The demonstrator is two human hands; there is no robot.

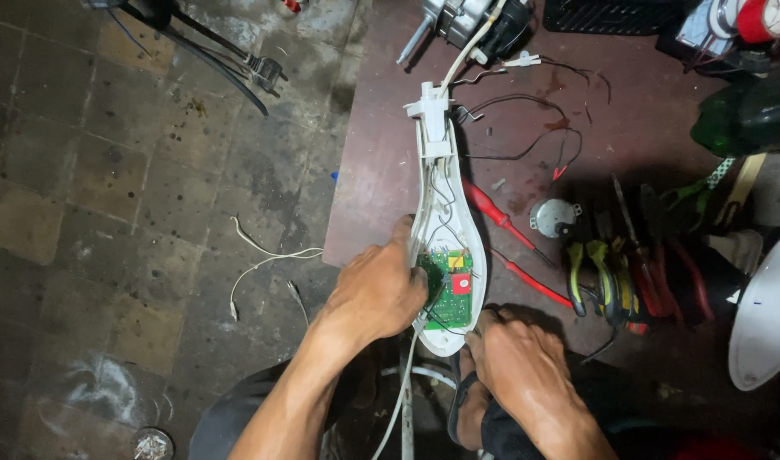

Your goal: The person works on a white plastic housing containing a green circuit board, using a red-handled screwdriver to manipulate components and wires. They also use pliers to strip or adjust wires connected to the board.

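While the white housing [445,247] lies open at the worktop [381,170] edge, I see my left hand [374,294] gripping its side beside the green circuit board [448,290]; my right hand [518,362] pinches its lower end.

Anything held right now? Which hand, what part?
Left hand grips the white housing by its left edge, beside the green circuit board. Right hand sits at the housing's near end; whether it grips it cannot be told.
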